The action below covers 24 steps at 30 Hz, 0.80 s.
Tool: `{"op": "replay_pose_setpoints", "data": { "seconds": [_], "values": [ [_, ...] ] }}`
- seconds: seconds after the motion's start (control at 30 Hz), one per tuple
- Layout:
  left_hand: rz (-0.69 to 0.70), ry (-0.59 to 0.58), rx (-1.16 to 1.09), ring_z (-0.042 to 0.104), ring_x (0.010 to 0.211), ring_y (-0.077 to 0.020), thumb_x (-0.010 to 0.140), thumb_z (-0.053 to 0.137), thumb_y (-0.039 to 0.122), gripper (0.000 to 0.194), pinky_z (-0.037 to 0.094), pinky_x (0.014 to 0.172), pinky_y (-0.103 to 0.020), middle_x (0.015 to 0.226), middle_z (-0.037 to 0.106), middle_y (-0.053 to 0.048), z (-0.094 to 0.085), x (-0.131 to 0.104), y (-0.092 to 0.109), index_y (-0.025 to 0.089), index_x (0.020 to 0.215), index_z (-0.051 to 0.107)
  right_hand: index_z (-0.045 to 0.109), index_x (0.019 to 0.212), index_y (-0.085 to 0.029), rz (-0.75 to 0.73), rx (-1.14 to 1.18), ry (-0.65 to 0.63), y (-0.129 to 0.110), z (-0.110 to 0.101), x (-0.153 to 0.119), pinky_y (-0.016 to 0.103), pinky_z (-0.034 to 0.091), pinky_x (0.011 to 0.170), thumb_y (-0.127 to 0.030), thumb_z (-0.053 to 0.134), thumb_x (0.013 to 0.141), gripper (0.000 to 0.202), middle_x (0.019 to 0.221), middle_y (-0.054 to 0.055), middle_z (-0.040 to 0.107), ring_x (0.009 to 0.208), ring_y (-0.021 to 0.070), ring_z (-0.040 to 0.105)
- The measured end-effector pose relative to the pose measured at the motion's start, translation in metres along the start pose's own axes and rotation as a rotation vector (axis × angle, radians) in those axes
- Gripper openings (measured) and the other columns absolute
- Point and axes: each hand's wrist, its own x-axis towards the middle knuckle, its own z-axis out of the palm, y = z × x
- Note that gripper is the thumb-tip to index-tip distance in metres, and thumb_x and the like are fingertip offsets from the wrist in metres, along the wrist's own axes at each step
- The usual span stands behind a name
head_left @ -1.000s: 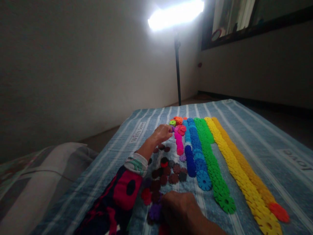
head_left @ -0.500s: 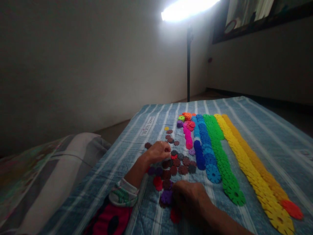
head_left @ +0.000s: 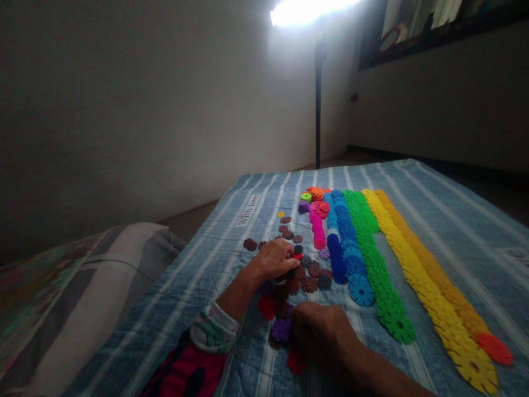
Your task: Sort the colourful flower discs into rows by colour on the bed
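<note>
Notched plastic snowflake discs lie in a loose pile on the striped cloth, many of them brown discs (head_left: pixel 309 284). My left hand (head_left: pixel 273 262) is over the pile's far part, thumb and fingers closing on a small red disc (head_left: pixel 298 256) beside a dark grey one. My right hand (head_left: pixel 326 333) rests nearer me with its fingers curled; what they hold is hidden. Next to its fingertips lie purple discs (head_left: pixel 281 331). One red disc (head_left: pixel 296 361) shows just below that hand, another red disc (head_left: pixel 266 307) to the left.
Overlapping rows of discs run along the right: blue (head_left: pixel 360 289), green (head_left: pixel 374 264), yellow (head_left: pixel 430 309) and orange-yellow (head_left: pixel 438 281). Small pink (head_left: pixel 318 229) and orange (head_left: pixel 316 193) groups lie at the back. A lit lamp on a stand (head_left: pixel 318 110) stands beyond the striped cloth (head_left: pixel 215 242).
My left hand has moved right and slightly forward onto the red disc, its thumb now extended there. The red and grey discs there shifted slightly. My right hand stays in place.
</note>
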Motion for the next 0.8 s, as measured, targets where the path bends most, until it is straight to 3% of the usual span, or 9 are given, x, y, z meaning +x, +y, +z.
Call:
{"op": "replay_pose_setpoints", "data": {
  "seconds": [0.17, 0.4, 0.67, 0.8],
  "values": [
    [0.014, 0.024, 0.019, 0.058, 0.075, -0.016, 0.077, 0.062, 0.033, 0.019, 0.041, 0.068, -0.025, 0.084, 0.066, -0.006, 0.003, 0.001, 0.001, 0.016, 0.079, 0.07, 0.058, 0.073, -0.02, 0.045, -0.016, -0.051, -0.002, -0.002, 0.0, 0.022, 0.022, 0.046, -0.01, 0.045, 0.079, 0.017, 0.06, -0.003, 0.059, 0.048, 0.0088, 0.049],
    [0.089, 0.047, -0.005, 0.057, 0.077, -0.0156, 0.083, 0.05, 0.024, 0.022, 0.04, 0.071, -0.025, 0.077, 0.064, -0.005, 0.007, 0.003, -0.008, 0.016, 0.07, 0.065, 0.058, 0.072, -0.019, -0.031, -0.048, 0.027, -0.001, -0.003, 0.0, 0.022, 0.025, 0.048, -0.01, 0.046, 0.077, 0.016, 0.059, -0.002, 0.059, 0.048, 0.0098, 0.048],
    [0.076, -0.045, -0.183, 0.039, 0.053, -0.0091, 0.08, 0.048, 0.029, 0.031, 0.026, 0.053, -0.023, 0.051, 0.044, 0.003, -0.004, -0.003, -0.024, 0.015, 0.053, 0.053, 0.056, 0.07, -0.019, -0.013, 0.035, 0.051, -0.002, -0.007, -0.004, 0.02, 0.028, 0.048, -0.011, 0.045, 0.08, 0.017, 0.06, -0.002, 0.061, 0.048, 0.0092, 0.052],
    [0.048, -0.047, -0.272, 0.038, 0.051, -0.0086, 0.081, 0.048, 0.033, 0.035, 0.025, 0.052, -0.023, 0.047, 0.043, 0.004, -0.005, -0.005, -0.026, 0.015, 0.051, 0.052, 0.057, 0.073, -0.02, -0.032, 0.067, 0.112, -0.002, -0.012, -0.007, 0.02, 0.03, 0.048, -0.013, 0.043, 0.084, 0.019, 0.06, -0.002, 0.061, 0.049, 0.0095, 0.054]
  ]
}}
